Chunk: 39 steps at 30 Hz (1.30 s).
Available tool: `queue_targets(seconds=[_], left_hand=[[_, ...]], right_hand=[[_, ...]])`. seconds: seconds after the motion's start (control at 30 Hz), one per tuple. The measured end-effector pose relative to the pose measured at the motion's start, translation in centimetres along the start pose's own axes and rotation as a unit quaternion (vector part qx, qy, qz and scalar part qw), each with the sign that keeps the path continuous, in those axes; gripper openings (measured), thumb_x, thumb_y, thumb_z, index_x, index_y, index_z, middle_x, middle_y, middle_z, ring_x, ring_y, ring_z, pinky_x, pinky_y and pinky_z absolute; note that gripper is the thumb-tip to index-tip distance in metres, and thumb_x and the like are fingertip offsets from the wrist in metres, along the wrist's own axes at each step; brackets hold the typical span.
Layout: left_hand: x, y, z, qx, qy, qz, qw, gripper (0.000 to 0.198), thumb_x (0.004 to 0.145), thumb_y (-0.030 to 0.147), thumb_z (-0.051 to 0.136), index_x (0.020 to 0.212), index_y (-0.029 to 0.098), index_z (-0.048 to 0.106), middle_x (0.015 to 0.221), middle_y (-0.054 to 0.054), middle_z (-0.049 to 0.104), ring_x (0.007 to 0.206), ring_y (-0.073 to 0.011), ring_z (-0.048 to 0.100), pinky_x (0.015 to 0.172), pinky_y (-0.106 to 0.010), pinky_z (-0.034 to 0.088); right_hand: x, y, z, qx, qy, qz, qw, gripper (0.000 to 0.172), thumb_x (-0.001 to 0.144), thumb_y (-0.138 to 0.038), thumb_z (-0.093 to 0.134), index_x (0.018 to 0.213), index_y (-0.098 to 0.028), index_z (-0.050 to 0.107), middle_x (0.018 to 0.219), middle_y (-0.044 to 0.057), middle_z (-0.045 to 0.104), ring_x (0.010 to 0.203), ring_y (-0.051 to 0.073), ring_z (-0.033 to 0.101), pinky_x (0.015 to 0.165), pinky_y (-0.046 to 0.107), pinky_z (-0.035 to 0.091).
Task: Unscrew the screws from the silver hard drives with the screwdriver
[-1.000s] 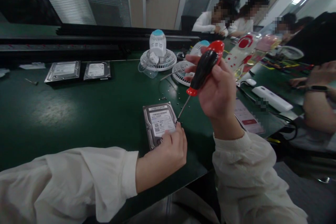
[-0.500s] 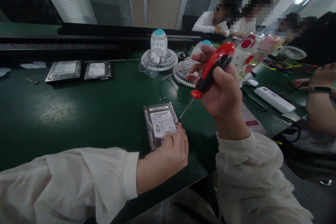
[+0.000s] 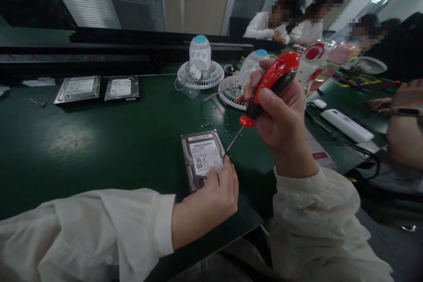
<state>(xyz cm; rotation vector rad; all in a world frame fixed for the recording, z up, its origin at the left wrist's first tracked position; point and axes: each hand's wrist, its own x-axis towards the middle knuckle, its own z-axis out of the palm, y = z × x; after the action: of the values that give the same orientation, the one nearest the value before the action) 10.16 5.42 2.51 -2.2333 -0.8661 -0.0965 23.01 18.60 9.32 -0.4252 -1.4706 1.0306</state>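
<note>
Green surface (image 3: 115,154) beneath it, the hard drive (image 3: 205,154) lies flat, the left hand (image 3: 211,191) clamped on its near right side, while the right hand (image 3: 280,119) grips a screwdriver (image 3: 277,68) that has rolled to show more red, suggesting turning work at that edge.
</note>
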Motion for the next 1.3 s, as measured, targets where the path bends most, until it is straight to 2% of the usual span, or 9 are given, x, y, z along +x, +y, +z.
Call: queue_targets(seconds=[0.1, 0.23, 0.43, 0.5, 0.67, 0.83, 1.07, 1.17, 1.3], left_hand=[[0.0, 0.0, -0.1, 0.001, -0.007, 0.004, 1.000, 0.043, 0.094, 0.009, 0.040, 0.127, -0.004, 0.063, 0.123, -0.028, 0.068, 0.088, -0.0206, 0.072, 0.071, -0.026, 0.058], [0.0, -0.2, -0.3, 0.002, -0.017, 0.010, 1.000, 0.042, 0.095, 0.010, 0.040, 0.128, -0.003, 0.063, 0.124, -0.027, 0.068, 0.087, -0.0199, 0.072, 0.072, -0.026, 0.057], [0.1, -0.5, -0.5, 0.010, -0.016, 0.012, 1.000, 0.040, 0.096, 0.009, 0.040, 0.128, -0.003, 0.063, 0.122, -0.026, 0.069, 0.086, -0.0193, 0.071, 0.070, -0.025, 0.056], [0.1, -0.5, -0.6, 0.009, -0.021, 0.012, 1.000, 0.040, 0.097, 0.009, 0.040, 0.128, -0.003, 0.062, 0.123, -0.026, 0.069, 0.086, -0.0190, 0.071, 0.070, -0.025, 0.056], [0.2, -0.5, -0.6, -0.004, -0.034, 0.014, 0.999, 0.041, 0.096, 0.009, 0.039, 0.129, -0.003, 0.061, 0.125, -0.027, 0.067, 0.087, -0.0184, 0.071, 0.071, -0.025, 0.056], [0.1, -0.6, -0.2, -0.008, -0.019, 0.022, 1.000, 0.039, 0.098, 0.011, 0.040, 0.127, -0.004, 0.063, 0.124, -0.028, 0.067, 0.085, -0.0183, 0.071, 0.066, -0.024, 0.054], [0.1, -0.9, 0.4, -0.007, 0.019, 0.033, 0.999, 0.038, 0.100, 0.016, 0.043, 0.124, -0.006, 0.063, 0.119, -0.030, 0.069, 0.086, -0.0202, 0.071, 0.063, -0.024, 0.050], [0.0, -0.8, 0.5, -0.006, 0.022, 0.034, 0.999, 0.039, 0.100, 0.017, 0.044, 0.125, -0.007, 0.062, 0.119, -0.030, 0.069, 0.087, -0.0209, 0.071, 0.063, -0.025, 0.050], [-0.1, -0.8, 0.5, -0.006, 0.016, 0.039, 0.999, 0.039, 0.100, 0.018, 0.044, 0.126, -0.006, 0.062, 0.120, -0.030, 0.068, 0.087, -0.0206, 0.070, 0.063, -0.025, 0.050]], right_hand=[[0.1, -0.2, -0.4, 0.041, -0.029, 0.028, 0.998, 0.039, 0.071, -0.041, 0.075, 0.107, -0.031, 0.066, 0.104, 0.000, 0.066, 0.089, 0.017, 0.065, 0.087, 0.037, 0.061], [0.0, -0.8, -0.7, 0.022, -0.051, 0.055, 0.997, 0.040, 0.072, -0.038, 0.075, 0.110, -0.031, 0.066, 0.113, 0.002, 0.071, 0.109, 0.024, 0.067, 0.104, 0.046, 0.054], [-0.3, -0.7, -0.3, -0.048, 0.007, 0.007, 0.999, 0.028, 0.071, -0.040, 0.081, 0.090, -0.033, 0.061, 0.088, 0.001, 0.067, 0.086, 0.023, 0.066, 0.095, 0.049, 0.057], [-0.4, -0.6, -0.1, -0.056, 0.011, 0.008, 0.998, 0.030, 0.070, -0.041, 0.081, 0.089, -0.032, 0.060, 0.091, 0.001, 0.067, 0.084, 0.021, 0.065, 0.093, 0.046, 0.058], [-0.3, -0.8, -0.5, 0.002, -0.021, 0.018, 1.000, 0.040, 0.071, -0.038, 0.076, 0.108, -0.034, 0.061, 0.106, 0.001, 0.071, 0.090, 0.021, 0.067, 0.094, 0.044, 0.057], [-0.1, -1.0, -1.2, 0.006, -0.034, 0.055, 0.998, 0.040, 0.070, -0.038, 0.072, 0.109, -0.032, 0.066, 0.111, 0.001, 0.073, 0.096, 0.023, 0.067, 0.096, 0.045, 0.056], [-0.2, -0.4, -0.7, -0.021, 0.016, -0.022, 0.999, 0.021, 0.073, -0.028, 0.075, 0.089, -0.033, 0.062, 0.083, -0.003, 0.068, 0.080, 0.018, 0.063, 0.084, 0.038, 0.055], [-0.1, -0.4, -1.0, 0.016, -0.007, -0.004, 1.000, 0.024, 0.074, -0.033, 0.073, 0.096, -0.033, 0.061, 0.097, -0.001, 0.072, 0.087, 0.019, 0.066, 0.088, 0.040, 0.055], [0.2, -0.5, -1.7, 0.065, -0.042, 0.051, 0.996, 0.041, 0.073, -0.035, 0.066, 0.113, -0.027, 0.062, 0.118, 0.004, 0.072, 0.099, 0.020, 0.069, 0.090, 0.039, 0.057]])
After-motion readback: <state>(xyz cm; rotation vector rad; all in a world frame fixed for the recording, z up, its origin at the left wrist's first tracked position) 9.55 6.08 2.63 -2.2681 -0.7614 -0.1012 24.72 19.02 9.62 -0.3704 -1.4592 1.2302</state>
